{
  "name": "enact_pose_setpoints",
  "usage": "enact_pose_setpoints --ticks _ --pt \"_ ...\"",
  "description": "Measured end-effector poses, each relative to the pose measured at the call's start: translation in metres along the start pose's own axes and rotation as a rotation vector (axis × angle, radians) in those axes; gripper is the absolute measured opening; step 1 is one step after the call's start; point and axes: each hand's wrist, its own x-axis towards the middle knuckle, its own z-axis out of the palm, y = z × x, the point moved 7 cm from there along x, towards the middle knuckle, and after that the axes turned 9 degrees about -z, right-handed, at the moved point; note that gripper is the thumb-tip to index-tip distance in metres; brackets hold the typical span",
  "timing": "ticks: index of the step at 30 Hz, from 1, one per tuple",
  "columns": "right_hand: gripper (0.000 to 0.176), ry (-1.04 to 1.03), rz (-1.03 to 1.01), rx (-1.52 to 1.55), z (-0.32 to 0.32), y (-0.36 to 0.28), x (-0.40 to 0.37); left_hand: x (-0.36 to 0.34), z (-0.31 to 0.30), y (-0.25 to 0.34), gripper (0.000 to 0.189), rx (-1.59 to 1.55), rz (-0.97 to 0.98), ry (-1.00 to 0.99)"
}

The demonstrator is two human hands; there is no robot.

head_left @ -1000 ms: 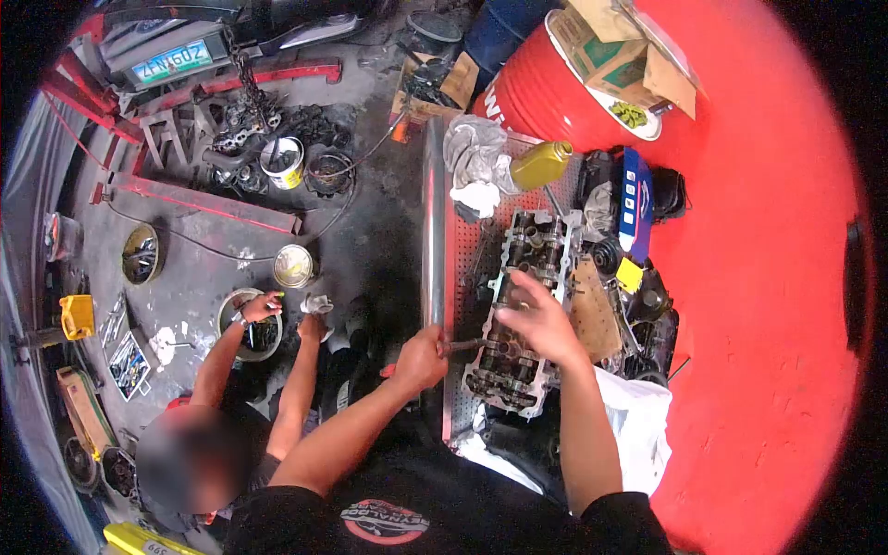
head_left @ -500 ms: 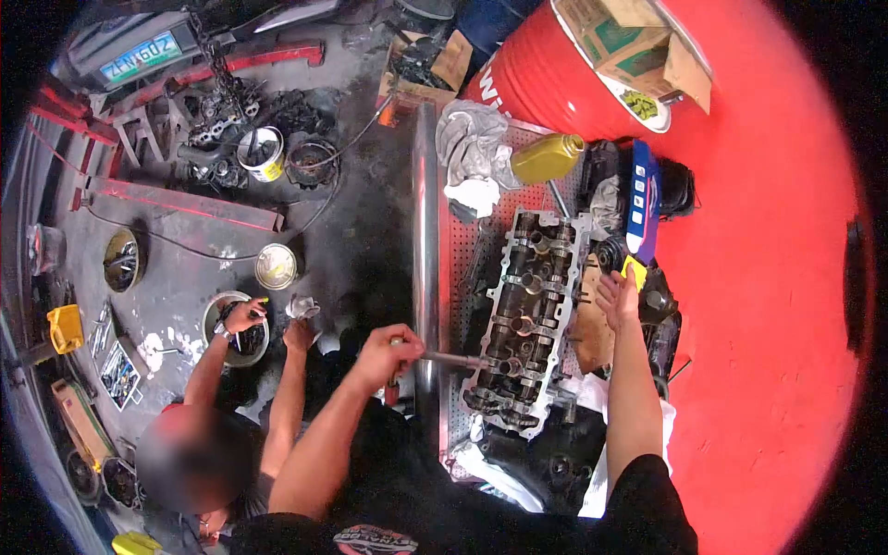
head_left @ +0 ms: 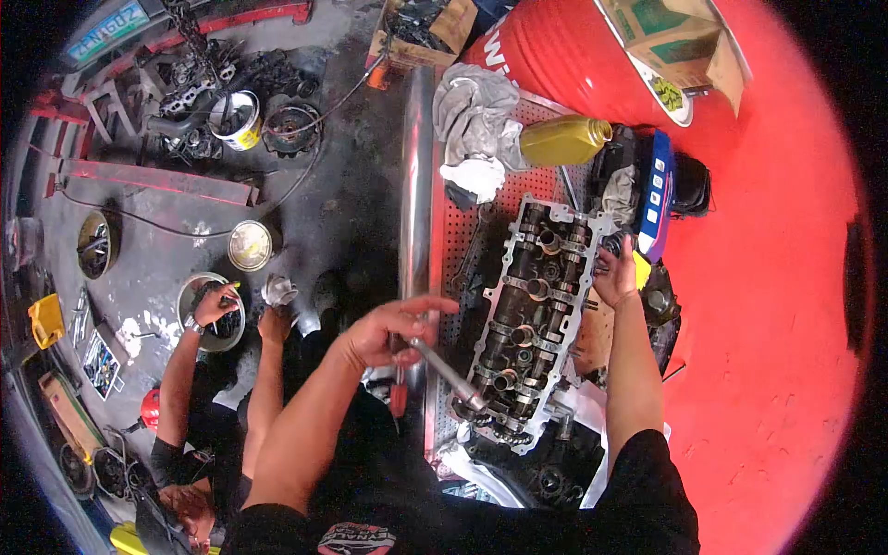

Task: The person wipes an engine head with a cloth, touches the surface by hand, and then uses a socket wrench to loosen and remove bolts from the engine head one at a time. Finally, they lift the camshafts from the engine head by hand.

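My left hand (head_left: 393, 333) is closed around a socket wrench (head_left: 448, 375), its index finger stretched out. The wrench's long shaft slants down to the right, and its socket end lies over the lower left edge of a cylinder head (head_left: 532, 319). This head, with camshafts and round plug tubes along it, rests at a slant on a red perforated tray. At its upper right edge my right hand (head_left: 618, 277) has its fingers curled against the rim; the fingertips are partly hidden. A yellow piece (head_left: 641, 270) shows just behind that hand.
A gold oil bottle (head_left: 564, 141) and grey rags (head_left: 476, 111) lie beyond the head. A blue and white box (head_left: 655, 190) stands right of it, near a red drum (head_left: 555, 65). At left, a co-worker's hands (head_left: 217, 303) work over a round basin (head_left: 183, 314).
The socket end has come off the plug tube area and swung down toward the head's lower left edge. My right hand has moved up to the head's rim. The head looks slightly turned.
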Motion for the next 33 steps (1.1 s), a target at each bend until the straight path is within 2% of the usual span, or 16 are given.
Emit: enact_pose_setpoints --ticks 2,3,7,11,14,18,21,24,26,27,29,31,33 --pt "0.116 0.050 0.002 -0.011 -0.004 -0.008 -0.003 -0.007 0.002 -0.016 0.078 -0.073 0.007 -0.030" --pt "0.112 -0.063 -0.027 -0.026 0.018 -0.023 -0.024 -0.012 0.001 -0.020 0.078 -0.067 0.015 -0.025" --pt "0.104 -0.021 -0.038 0.230 0.016 -0.055 -0.070 -0.037 -0.008 -0.033 0.077 -0.063 0.034 -0.005" --pt "0.103 -0.134 -0.115 0.279 0.010 -0.069 -0.100 -0.057 -0.017 -0.039 0.077 -0.122 0.028 0.032" --pt "0.099 -0.369 -0.130 0.264 0.024 -0.074 -0.110 -0.060 -0.021 -0.044 0.073 -0.140 0.027 0.004" --pt "0.101 -0.404 -0.110 0.234 0.021 -0.069 -0.105 -0.049 -0.021 -0.038 0.069 -0.108 0.012 -0.021" --pt "0.102 -0.342 -0.083 0.214 0.010 -0.064 -0.103 -0.034 -0.023 -0.010 0.070 0.000 0.028 -0.025" --pt "0.102 -0.051 -0.054 0.195 -0.014 -0.050 -0.096 -0.025 -0.026 0.014 0.072 0.031 0.001 -0.093" --pt "0.102 -0.098 -0.013 0.213 -0.023 -0.039 -0.084 -0.028 -0.012 0.025 0.076 0.021 -0.023 -0.130" --pt "0.102 -0.098 0.018 0.220 -0.027 -0.033 -0.078 -0.030 -0.017 0.024 0.082 0.080 -0.032 -0.140" --pt "0.102 -0.126 0.072 0.220 -0.036 -0.025 -0.071 -0.036 -0.025 0.016 0.084 0.005 -0.061 -0.164" --pt "0.102 -0.081 0.066 0.197 -0.054 -0.031 -0.072 -0.048 -0.039 0.003 0.085 -0.013 -0.070 -0.175" --pt "0.103 -0.015 0.038 0.144 -0.061 -0.039 -0.083 -0.061 -0.054 -0.013 0.085 -0.068 -0.066 -0.091"
